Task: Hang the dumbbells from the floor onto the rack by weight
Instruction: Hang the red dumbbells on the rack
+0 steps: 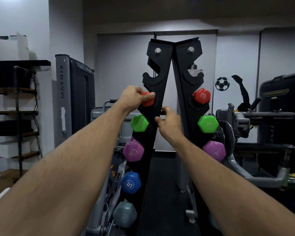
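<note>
Both forearms reach up toward the black rack (153,68). On the left, the left hand (133,97) curls its fingers round the near head of a red dumbbell (148,101), apparently seating it in its cradle to match the red one (201,96) hanging on the right upright. Just right of it, the right hand (169,121) pinches a dark bar between the uprights, probably to steady things. Below hang green (139,123), purple (133,150), blue (130,182) and grey dumbbells (124,214), so heavier weights sit lower.

Left hand (133,97) hides red dumbbell (148,101) (perhaps half).
</note>
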{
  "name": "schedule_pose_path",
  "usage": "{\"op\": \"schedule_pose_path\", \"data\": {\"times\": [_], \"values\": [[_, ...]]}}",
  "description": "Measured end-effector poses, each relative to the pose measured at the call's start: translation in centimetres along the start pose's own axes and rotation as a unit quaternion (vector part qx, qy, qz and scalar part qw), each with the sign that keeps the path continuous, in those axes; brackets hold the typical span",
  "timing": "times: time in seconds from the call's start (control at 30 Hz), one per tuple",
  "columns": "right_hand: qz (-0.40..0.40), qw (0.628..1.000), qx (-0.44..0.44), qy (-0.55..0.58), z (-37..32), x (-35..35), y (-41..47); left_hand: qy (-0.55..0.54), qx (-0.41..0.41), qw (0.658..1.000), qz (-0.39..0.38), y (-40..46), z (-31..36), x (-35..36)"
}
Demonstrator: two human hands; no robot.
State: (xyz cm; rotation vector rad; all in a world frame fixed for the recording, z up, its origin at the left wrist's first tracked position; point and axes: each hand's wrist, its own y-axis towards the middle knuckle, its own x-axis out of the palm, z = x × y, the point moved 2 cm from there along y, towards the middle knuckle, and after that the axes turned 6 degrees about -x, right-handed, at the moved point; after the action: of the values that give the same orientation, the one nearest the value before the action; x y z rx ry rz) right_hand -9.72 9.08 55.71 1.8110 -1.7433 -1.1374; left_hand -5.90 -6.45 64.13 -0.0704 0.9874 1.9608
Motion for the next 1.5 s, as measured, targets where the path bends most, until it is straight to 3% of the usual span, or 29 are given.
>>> {"op": "schedule_pose_path", "data": {"times": [0.6, 0.9, 1.27, 1.4, 1.5], "values": [[-0.014, 1.000, 0.008, -0.008, -0.4, -0.5, -0.5, 0.026, -0.013, 0.999, 0.030, -0.9, 0.9, 0.5], [-0.047, 0.999, -0.016, -0.014, -0.7, -0.8, -1.3, -0.013, -0.024, 0.998, 0.063, -3.2, 0.5, 1.8], [-0.088, 0.995, -0.034, -0.026, 2.6, -1.8, -5.3, -0.029, 0.105, 0.973, 0.204, -12.8, -0.2, 4.8], [-0.125, 0.992, -0.013, -0.031, 5.1, -2.3, -10.1, -0.074, 0.069, 0.977, 0.186, -18.4, -3.7, 6.8], [-0.151, 0.987, 0.003, -0.049, 7.8, -2.6, -14.8, -0.122, -0.003, 0.983, 0.137, -23.5, -7.2, 9.1]]}}
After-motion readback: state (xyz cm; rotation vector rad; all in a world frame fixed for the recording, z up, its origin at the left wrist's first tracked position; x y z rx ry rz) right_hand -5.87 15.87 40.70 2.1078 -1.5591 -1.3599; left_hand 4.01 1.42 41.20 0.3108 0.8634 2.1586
